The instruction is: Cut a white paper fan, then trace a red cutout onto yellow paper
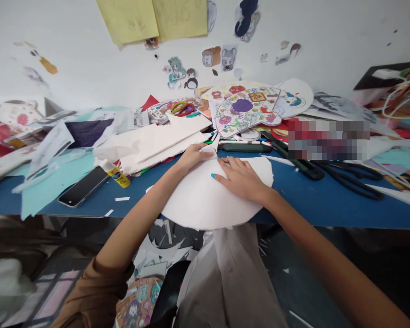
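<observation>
Pressing the white paper [198, 205] over the near edge of the counter [297, 205] with right hand [243, 177], fingers spread; touching its far side with left hand [193, 157], cannot tell whether pinching.

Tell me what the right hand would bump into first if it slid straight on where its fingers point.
Probably the left hand, just ahead of the right hand on the white paper, though depth there is unclear.
</observation>
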`<control>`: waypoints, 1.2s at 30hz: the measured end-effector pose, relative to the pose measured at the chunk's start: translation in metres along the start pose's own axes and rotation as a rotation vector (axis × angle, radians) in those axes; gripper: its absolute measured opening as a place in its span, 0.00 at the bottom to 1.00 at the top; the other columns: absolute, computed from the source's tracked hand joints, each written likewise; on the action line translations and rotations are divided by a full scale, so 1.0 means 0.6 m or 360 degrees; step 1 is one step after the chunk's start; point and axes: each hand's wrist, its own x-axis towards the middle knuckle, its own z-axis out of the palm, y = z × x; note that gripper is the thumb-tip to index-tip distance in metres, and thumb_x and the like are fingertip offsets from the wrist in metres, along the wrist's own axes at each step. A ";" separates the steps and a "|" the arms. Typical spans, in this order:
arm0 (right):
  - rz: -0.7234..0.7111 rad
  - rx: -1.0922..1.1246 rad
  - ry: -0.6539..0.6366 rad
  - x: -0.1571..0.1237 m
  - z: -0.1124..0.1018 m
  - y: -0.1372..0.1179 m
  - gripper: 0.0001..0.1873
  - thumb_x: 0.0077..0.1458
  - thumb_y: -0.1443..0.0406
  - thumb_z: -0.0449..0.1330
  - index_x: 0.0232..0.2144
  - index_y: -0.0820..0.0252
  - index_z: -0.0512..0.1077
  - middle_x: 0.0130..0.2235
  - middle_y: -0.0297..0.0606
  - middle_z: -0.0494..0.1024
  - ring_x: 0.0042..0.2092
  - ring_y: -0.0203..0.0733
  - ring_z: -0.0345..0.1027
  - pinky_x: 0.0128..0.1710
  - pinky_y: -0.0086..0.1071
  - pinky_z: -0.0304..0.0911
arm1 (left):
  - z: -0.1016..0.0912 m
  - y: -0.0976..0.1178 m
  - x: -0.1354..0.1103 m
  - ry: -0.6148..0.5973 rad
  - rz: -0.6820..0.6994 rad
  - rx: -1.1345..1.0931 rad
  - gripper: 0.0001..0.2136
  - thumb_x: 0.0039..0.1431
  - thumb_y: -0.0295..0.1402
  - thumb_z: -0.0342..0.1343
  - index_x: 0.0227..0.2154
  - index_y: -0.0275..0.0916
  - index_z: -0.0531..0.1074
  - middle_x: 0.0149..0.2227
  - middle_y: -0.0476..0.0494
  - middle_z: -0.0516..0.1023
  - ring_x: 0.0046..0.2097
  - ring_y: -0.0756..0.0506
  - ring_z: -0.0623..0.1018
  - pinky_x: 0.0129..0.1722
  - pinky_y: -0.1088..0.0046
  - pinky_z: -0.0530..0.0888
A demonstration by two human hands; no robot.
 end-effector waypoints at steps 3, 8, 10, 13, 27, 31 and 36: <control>0.0053 -0.0011 0.0045 0.011 0.000 -0.003 0.32 0.61 0.54 0.43 0.59 0.71 0.60 0.54 0.53 0.65 0.55 0.56 0.56 0.54 0.48 0.51 | 0.000 0.004 -0.003 0.0040 -0.0021 0.0014 0.21 0.42 0.44 0.59 0.36 0.33 0.73 0.31 0.46 0.76 0.31 0.46 0.74 0.31 0.72 0.70; 0.0081 0.0017 0.0053 0.016 0.003 -0.003 0.30 0.61 0.54 0.43 0.58 0.69 0.61 0.55 0.52 0.63 0.55 0.54 0.55 0.54 0.44 0.52 | 0.001 0.001 -0.001 0.0093 0.0076 0.0147 0.18 0.42 0.43 0.60 0.33 0.34 0.75 0.31 0.48 0.76 0.34 0.46 0.73 0.35 0.72 0.68; 0.0077 0.0027 0.0038 0.016 0.002 -0.002 0.30 0.61 0.54 0.43 0.58 0.68 0.61 0.56 0.51 0.62 0.56 0.54 0.55 0.55 0.44 0.52 | 0.002 -0.001 0.000 0.0120 0.0158 0.0194 0.16 0.43 0.41 0.60 0.32 0.35 0.75 0.32 0.49 0.76 0.36 0.45 0.73 0.39 0.72 0.67; 0.0072 0.0033 0.0026 0.016 0.001 -0.001 0.30 0.61 0.54 0.43 0.57 0.68 0.62 0.56 0.51 0.62 0.56 0.54 0.55 0.55 0.44 0.52 | 0.005 -0.005 0.000 0.0168 0.0267 0.0202 0.13 0.44 0.38 0.58 0.32 0.35 0.75 0.32 0.49 0.76 0.38 0.45 0.72 0.42 0.72 0.66; 0.0070 0.0068 0.0033 0.015 0.001 -0.002 0.31 0.61 0.53 0.42 0.58 0.68 0.61 0.55 0.51 0.63 0.56 0.55 0.55 0.55 0.45 0.52 | 0.016 -0.004 -0.007 0.0324 0.0297 -0.0187 0.12 0.44 0.38 0.57 0.29 0.35 0.72 0.28 0.49 0.74 0.29 0.49 0.72 0.31 0.74 0.69; 0.0064 0.0076 0.0034 0.016 0.003 0.000 0.31 0.61 0.54 0.42 0.59 0.68 0.60 0.56 0.51 0.62 0.56 0.55 0.55 0.56 0.45 0.51 | 0.015 0.001 -0.011 0.0386 0.0321 -0.0203 0.11 0.43 0.37 0.57 0.29 0.35 0.72 0.28 0.49 0.74 0.29 0.50 0.71 0.31 0.75 0.68; 0.0056 0.0089 0.0036 0.016 0.004 0.000 0.32 0.61 0.53 0.40 0.59 0.67 0.59 0.55 0.52 0.62 0.57 0.55 0.55 0.56 0.45 0.51 | 0.016 0.006 -0.016 0.0451 0.0368 -0.0235 0.11 0.43 0.38 0.57 0.28 0.36 0.71 0.27 0.50 0.73 0.28 0.50 0.70 0.30 0.76 0.68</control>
